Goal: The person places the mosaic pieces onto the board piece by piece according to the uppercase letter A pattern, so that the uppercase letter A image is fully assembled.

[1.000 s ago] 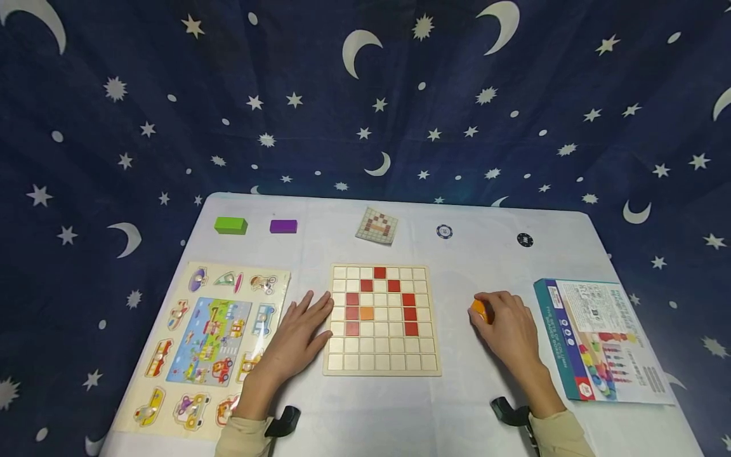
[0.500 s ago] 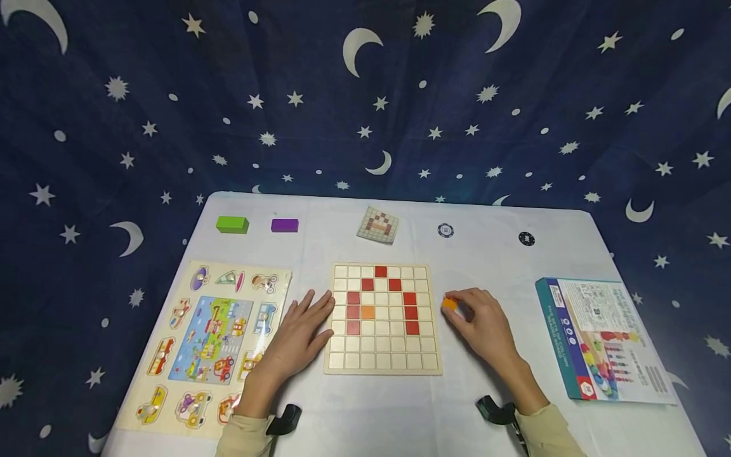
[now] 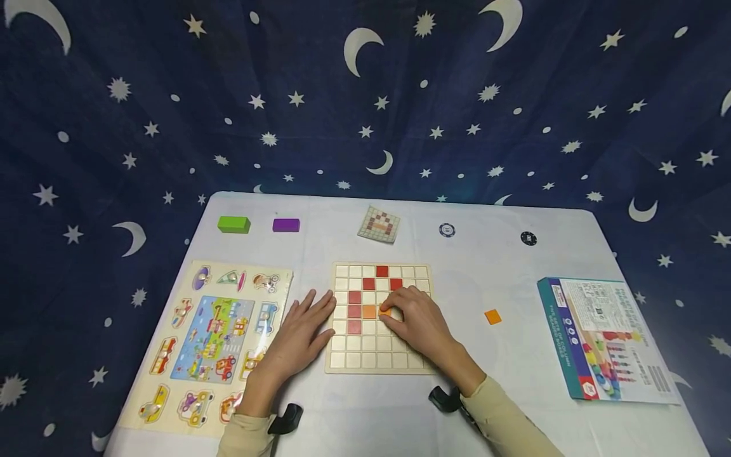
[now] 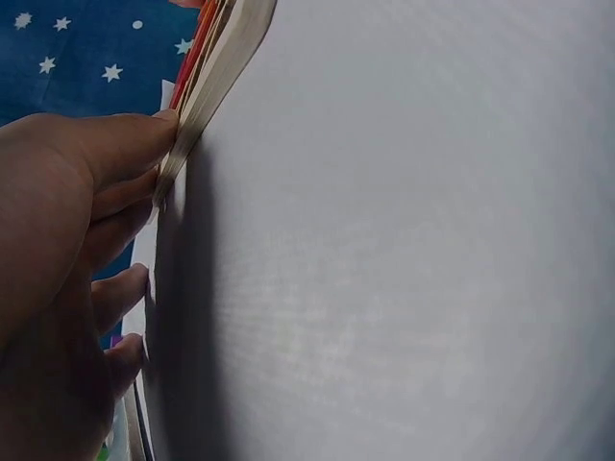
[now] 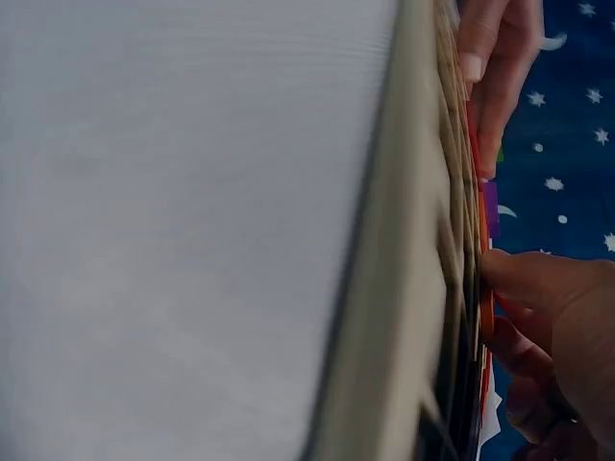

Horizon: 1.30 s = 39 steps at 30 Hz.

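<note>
A wooden grid board (image 3: 384, 362) lies mid-table, with several red tiles (image 3: 355, 311) in an arch-like pattern and one orange tile (image 3: 369, 311) in its cells. Over the board, my right hand (image 3: 421, 322) pinches a second orange tile (image 5: 486, 317) between thumb and fingers, just right of the placed one. That hand hides some of the red tiles on the right side. Fingers spread, my left hand (image 3: 299, 336) rests at the board's left edge; the left wrist view has its thumb (image 4: 144, 144) touching that edge.
Right of the board lies a loose orange tile (image 3: 493, 317), then a boxed set (image 3: 605, 343). A picture puzzle (image 3: 188, 393) lies left. Along the back are a green block (image 3: 233, 225), a purple block (image 3: 286, 225), a pattern card (image 3: 379, 225) and two round chips (image 3: 447, 230).
My right hand has moved left from the table onto the board with an orange tile, uncovering another orange tile where it was. The left hand has stayed in place.
</note>
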Motion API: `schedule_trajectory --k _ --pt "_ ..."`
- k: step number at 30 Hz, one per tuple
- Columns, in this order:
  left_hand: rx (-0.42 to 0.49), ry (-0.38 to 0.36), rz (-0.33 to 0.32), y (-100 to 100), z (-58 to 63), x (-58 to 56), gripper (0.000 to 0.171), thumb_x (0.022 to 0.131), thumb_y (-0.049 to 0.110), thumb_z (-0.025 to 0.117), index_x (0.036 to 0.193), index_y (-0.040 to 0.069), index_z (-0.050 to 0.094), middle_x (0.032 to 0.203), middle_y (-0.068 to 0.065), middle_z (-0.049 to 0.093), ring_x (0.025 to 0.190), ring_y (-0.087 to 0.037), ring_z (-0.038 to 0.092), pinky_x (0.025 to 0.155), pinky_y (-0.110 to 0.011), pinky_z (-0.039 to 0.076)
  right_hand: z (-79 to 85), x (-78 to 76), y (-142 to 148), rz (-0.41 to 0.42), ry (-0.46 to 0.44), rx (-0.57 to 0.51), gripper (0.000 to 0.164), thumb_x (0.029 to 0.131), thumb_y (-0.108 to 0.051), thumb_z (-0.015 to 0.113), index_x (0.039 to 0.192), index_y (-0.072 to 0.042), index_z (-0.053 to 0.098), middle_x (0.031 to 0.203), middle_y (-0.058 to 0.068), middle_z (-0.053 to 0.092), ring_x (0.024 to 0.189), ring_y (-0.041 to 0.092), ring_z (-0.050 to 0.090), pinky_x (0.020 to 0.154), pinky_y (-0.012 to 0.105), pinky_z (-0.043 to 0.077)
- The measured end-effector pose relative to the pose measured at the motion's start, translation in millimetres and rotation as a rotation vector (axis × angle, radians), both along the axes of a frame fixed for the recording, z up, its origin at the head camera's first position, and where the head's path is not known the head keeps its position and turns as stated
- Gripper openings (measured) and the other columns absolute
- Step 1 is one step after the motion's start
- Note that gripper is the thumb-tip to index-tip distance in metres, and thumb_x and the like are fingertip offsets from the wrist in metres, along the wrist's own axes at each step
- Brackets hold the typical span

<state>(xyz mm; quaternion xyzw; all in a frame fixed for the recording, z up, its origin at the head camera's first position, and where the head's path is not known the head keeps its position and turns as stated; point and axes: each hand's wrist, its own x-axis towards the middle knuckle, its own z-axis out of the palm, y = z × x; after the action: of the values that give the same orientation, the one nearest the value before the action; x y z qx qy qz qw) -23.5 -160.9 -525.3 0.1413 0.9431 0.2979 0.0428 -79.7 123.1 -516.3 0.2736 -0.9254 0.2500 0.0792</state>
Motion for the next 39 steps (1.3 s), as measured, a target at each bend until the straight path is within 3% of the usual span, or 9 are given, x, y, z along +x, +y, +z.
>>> schedule_trajectory --k 3,10,14,20,28,32,36,39 --pt "0.001 0.003 -0.003 0 0.2 -0.3 0.062 0.104 0.026 0.068 0.160 0.008 0.050 0.171 -0.006 0.043 0.164 -0.040 0.028 0.134 -0.066 0.022 -1.0 2.4 -1 0.002 0.015 0.035 0.010 0.086 -0.024 0.089 0.090 -0.022 0.080 0.104 -0.007 0.079 0.091 0.014 0.064 0.083 0.035 0.058" --pt "0.015 0.007 0.008 1 -1.2 1.0 0.061 0.102 0.025 0.070 0.158 0.008 0.051 0.170 -0.007 0.045 0.164 -0.040 0.028 0.133 -0.066 0.022 1.5 8.1 2 0.048 0.088 0.126 0.004 0.090 -0.023 0.085 0.091 -0.026 0.082 0.108 -0.009 0.082 0.093 0.012 0.064 0.082 0.031 0.056" --pt "0.015 -0.001 -0.003 2 -3.3 1.0 0.061 0.103 0.025 0.069 0.159 0.008 0.050 0.171 -0.006 0.044 0.164 -0.040 0.027 0.134 -0.066 0.021 3.4 15.1 16 0.046 0.036 0.066 0.004 0.091 -0.024 0.085 0.094 -0.025 0.084 0.115 -0.006 0.083 0.094 0.013 0.066 0.083 0.033 0.056" --pt "0.004 0.017 0.002 2 -3.0 1.1 0.061 0.103 0.025 0.069 0.159 0.008 0.051 0.170 -0.006 0.045 0.164 -0.040 0.029 0.134 -0.065 0.023 2.1 24.1 65 -0.090 -0.051 -0.058 0.012 0.092 -0.021 0.085 0.103 -0.021 0.083 0.124 0.000 0.079 0.103 0.018 0.068 0.085 0.038 0.055" --pt "-0.005 0.019 0.001 -1 -1.4 0.3 0.061 0.103 0.025 0.069 0.159 0.008 0.051 0.170 -0.007 0.045 0.164 -0.041 0.029 0.133 -0.066 0.022 2.9 34.3 150 -0.313 -0.047 0.024 0.032 0.089 -0.010 0.084 0.120 -0.013 0.079 0.132 0.010 0.075 0.107 0.024 0.063 0.086 0.039 0.047" --pt "-0.003 0.017 0.003 -1 -1.2 0.6 0.061 0.103 0.025 0.069 0.159 0.008 0.051 0.170 -0.007 0.045 0.164 -0.041 0.029 0.133 -0.067 0.022 5.7 39.3 173 -0.342 -0.083 0.089 0.041 0.087 -0.009 0.084 0.127 -0.012 0.077 0.134 0.013 0.073 0.106 0.027 0.062 0.085 0.045 0.051" --pt "-0.004 0.011 0.004 -1 -1.9 0.5 0.061 0.103 0.025 0.069 0.159 0.008 0.051 0.170 -0.007 0.045 0.164 -0.041 0.029 0.133 -0.067 0.022 5.2 40.9 180 -0.345 -0.098 0.121 0.038 0.088 -0.014 0.086 0.125 -0.013 0.078 0.126 0.013 0.074 0.106 0.031 0.064 0.086 0.052 0.054" --pt "-0.001 0.006 0.005 1 -2.1 0.4 0.061 0.103 0.025 0.069 0.159 0.008 0.050 0.171 -0.006 0.044 0.164 -0.041 0.028 0.134 -0.066 0.021 2.2 40.2 181 -0.354 -0.060 0.125 0.034 0.086 -0.018 0.088 0.119 -0.014 0.079 0.117 0.011 0.076 0.100 0.030 0.064 0.083 0.049 0.052"
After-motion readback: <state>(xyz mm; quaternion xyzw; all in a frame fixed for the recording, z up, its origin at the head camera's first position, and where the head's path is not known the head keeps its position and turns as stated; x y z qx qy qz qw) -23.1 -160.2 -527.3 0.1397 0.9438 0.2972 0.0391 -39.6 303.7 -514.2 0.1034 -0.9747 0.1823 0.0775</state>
